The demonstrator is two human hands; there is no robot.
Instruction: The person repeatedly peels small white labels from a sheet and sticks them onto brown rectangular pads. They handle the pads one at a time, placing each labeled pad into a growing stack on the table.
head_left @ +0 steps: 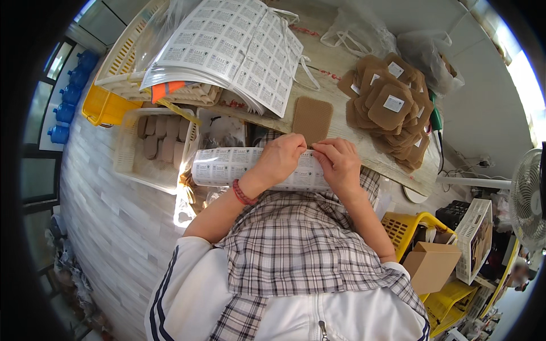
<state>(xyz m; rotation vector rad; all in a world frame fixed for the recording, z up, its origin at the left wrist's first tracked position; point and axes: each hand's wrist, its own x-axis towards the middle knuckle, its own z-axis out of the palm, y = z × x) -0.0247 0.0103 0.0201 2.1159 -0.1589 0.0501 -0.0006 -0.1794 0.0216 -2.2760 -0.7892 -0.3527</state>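
Resting under both hands: label sheet, L + R pinching top edge.

Yellow crate, white fan, cardboard box nearby.

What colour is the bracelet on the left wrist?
Red, a beaded bracelet; the head view shows it.

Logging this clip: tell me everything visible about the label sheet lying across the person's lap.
The label sheet is a white, glossy-looking page printed with a grid of small rectangular labels. It lies curled across the lap, over the checked cloth, below the wooden table edge. The left hand and right hand rest on its right part, fingertips pinched together at its upper edge.
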